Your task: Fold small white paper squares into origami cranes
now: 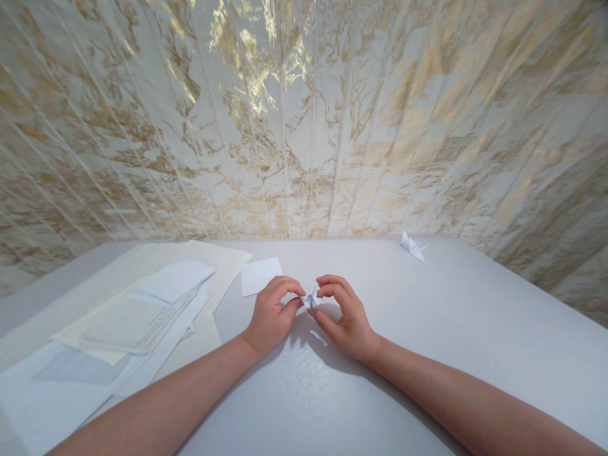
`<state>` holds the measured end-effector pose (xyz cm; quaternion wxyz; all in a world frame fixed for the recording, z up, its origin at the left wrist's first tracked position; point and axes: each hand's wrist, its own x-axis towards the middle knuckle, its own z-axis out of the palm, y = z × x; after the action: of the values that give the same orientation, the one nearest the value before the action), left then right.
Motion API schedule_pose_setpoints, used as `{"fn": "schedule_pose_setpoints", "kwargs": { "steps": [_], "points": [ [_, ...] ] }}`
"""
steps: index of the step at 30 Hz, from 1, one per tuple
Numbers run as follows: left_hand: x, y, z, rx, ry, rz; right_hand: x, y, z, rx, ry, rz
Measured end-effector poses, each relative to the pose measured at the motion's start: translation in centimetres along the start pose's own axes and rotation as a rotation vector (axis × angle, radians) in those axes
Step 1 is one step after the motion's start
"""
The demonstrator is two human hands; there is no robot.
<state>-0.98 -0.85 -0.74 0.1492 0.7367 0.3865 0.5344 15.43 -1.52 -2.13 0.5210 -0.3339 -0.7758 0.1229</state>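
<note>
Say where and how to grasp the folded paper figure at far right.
Pinch the folded paper figure by its bulkier middle, from above and the near side: its outer points look thin and may bend, and the patterned backdrop rises behind it.

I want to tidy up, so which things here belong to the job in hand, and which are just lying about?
In hand:
small folded paper, held by the left hand and right hand

Apparently lying about:
white sheet
paper pile at left
folded figure, far right
</note>
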Motion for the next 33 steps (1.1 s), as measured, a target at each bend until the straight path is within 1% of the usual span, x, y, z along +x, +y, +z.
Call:
{"fn": "schedule_pose_setpoints", "kwargs": {
  "steps": [5,8,10,12,14,16,18,21,23,25,27,29,31,33],
  "points": [
    [0.07,0.2,-0.08,-0.019,-0.033,-0.107,0.08,0.06,-0.13,0.029,-0.027,0.018],
    [0.09,0.16,-0.01,-0.082,-0.067,-0.17,0.27,0.18,-0.17,0.051,-0.02,0.028],
    [0.07,0.06,0.15,-0.161,-0.113,-0.241,0.39,0.22,-0.19,0.09,-0.026,0.048],
    [0.05,-0.04,0.35,-0.265,-0.159,-0.331,0.49,0.25,-0.19,0.143,-0.059,0.093],
    [0.07,-0.1,0.5,-0.372,-0.16,-0.42,0.55,0.27,-0.17,0.177,-0.09,0.155],
    [0.13,-0.12,0.53,-0.454,-0.133,-0.483,0.59,0.31,-0.12,0.182,-0.087,0.209],
    [0.19,-0.11,0.45,-0.508,-0.126,-0.5,0.63,0.34,-0.05,0.175,-0.052,0.243],
    [0.17,-0.08,0.32,-0.534,-0.191,-0.443,0.67,0.29,0.01,0.148,0.006,0.265],
    [0.08,-0.05,0.35,-0.474,-0.228,-0.385,0.67,0.16,0.0,0.119,0.018,0.261],
    [-0.01,-0.03,0.46,-0.383,-0.236,-0.354,0.65,0.04,-0.02,0.101,0.008,0.247],
    [-0.05,-0.02,0.58,-0.339,-0.22,-0.374,0.63,0.0,-0.02,0.105,-0.003,0.25],
    [0.01,-0.03,0.64,-0.347,-0.197,-0.427,0.62,0.11,0.05,0.139,0.005,0.292],
    [0.14,-0.05,0.64,-0.366,-0.168,-0.485,0.64,0.37,0.2,0.219,0.037,0.374],
    [0.26,-0.09,0.64,-0.409,-0.14,-0.526,0.66,0.69,0.4,0.337,0.04,0.468]
  ]
}}
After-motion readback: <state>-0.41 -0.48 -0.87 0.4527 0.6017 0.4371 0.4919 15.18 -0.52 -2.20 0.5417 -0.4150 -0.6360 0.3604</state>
